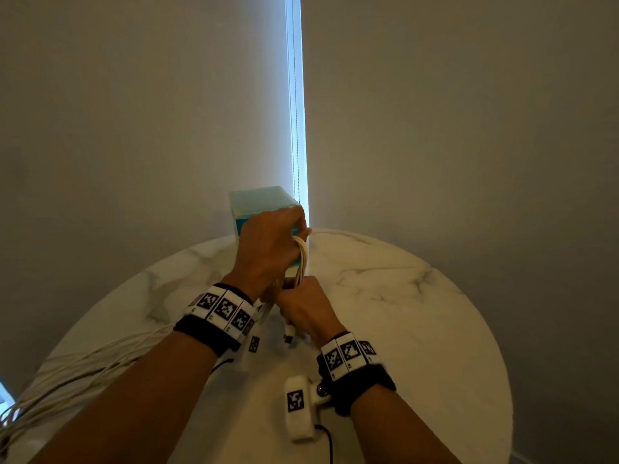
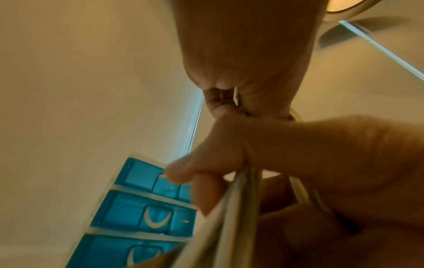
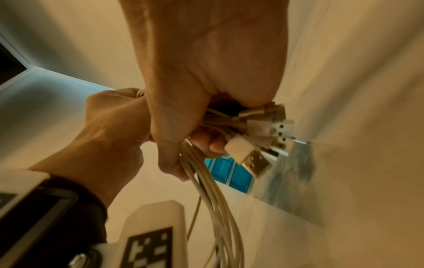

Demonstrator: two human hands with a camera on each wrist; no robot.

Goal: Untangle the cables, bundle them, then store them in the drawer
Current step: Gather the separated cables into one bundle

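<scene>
Both hands are working at frame centre of the head view, above the round marble surface (image 1: pixel 385 296). Left hand (image 1: pixel 268 242) is closing its grip round looped white USB cables (image 1: pixel 301 259), just in front of the blue drawer unit (image 1: pixel 258 202). Right hand (image 1: pixel 306 309) is clenching the gathered plug ends (image 3: pixel 257 137), fanned out at centre right of its wrist view. Loose cable lengths (image 1: pixel 73 366) are trailing off the surface's lower left edge. Judgement: cables are light, limp and slick; loops will spring apart unless pinched mid-bundle. Avoid pulling at the connectors.
</scene>
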